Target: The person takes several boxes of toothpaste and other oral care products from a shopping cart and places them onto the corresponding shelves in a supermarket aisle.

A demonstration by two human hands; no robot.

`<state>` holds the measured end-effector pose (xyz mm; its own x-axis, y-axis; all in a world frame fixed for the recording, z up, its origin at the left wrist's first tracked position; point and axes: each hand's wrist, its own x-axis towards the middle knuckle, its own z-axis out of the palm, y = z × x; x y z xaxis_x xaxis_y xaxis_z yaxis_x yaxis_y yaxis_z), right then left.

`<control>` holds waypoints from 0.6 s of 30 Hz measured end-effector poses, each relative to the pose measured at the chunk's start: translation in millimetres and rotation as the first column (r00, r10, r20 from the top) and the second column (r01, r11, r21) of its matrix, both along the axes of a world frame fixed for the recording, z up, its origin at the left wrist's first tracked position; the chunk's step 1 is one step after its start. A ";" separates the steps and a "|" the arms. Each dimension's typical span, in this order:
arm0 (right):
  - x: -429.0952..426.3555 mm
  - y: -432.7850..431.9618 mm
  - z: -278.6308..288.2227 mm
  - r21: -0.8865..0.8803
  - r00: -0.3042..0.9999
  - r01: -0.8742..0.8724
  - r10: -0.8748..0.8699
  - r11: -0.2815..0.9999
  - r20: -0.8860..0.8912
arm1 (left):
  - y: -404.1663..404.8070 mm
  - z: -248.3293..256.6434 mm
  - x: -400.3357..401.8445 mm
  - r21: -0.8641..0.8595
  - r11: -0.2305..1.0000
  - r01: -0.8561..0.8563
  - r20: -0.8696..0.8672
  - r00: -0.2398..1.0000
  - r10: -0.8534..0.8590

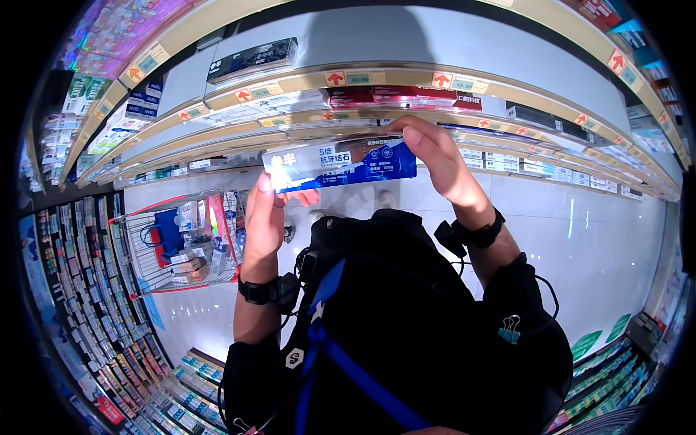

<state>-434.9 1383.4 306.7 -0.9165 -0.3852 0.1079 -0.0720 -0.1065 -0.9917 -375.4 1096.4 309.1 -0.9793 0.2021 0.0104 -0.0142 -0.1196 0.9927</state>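
Note:
Between my hands is a blue and white toothpaste carton [342, 166], its printed front turned up towards me and its right end a little higher. My left hand [266, 212] grips its lower left corner, thumb on the front and fingers beneath. At the upper right corner, my right hand [432, 155] pinches the other end between thumb and fingers. The carton is held in the air before the shelf edges. On the upper shelf [370, 41] lies a dark carton [253, 60]. Red cartons [402, 97] sit in a row one level lower.
A wire shopping cart [179, 288] with red trim stands on the floor to my left, holding several boxes and a blue bag [168, 234]. Price-tagged shelf rails [304, 79] curve across the front. Stocked display racks [81, 293] line the left side and more shelving [603, 380] is behind right.

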 end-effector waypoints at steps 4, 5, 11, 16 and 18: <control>-3.6 4.3 7.1 -0.050 0.991 -0.067 0.072 0.997 0.112 | -6.3 2.5 -5.9 0.003 0.999 0.039 -0.066 0.997 -0.038; -5.4 6.2 7.1 -0.063 0.989 -0.087 0.094 0.994 0.118 | -4.4 6.2 -6.7 0.006 0.999 0.033 -0.066 0.997 -0.033; -13.9 11.7 15.9 -0.047 0.984 -0.096 0.088 0.994 -0.152 | -1.3 20.6 -15.1 -0.024 0.986 -0.165 -0.139 0.977 0.160; -20.1 15.4 21.3 0.023 0.975 -0.146 0.148 0.989 -0.165 | -4.8 25.3 -15.8 -0.026 0.979 -0.201 -0.119 0.973 0.196; -22.7 17.5 18.4 0.052 0.971 -0.153 0.160 0.987 -0.176 | -4.9 25.0 -16.9 -0.033 0.977 -0.213 -0.122 0.971 0.207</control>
<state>-457.6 1400.9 325.0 -0.8116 -0.5291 0.2477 -0.2343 -0.0936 -0.9676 -392.2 1091.5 334.1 -0.9924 -0.0049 0.1231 0.1232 -0.0621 0.9904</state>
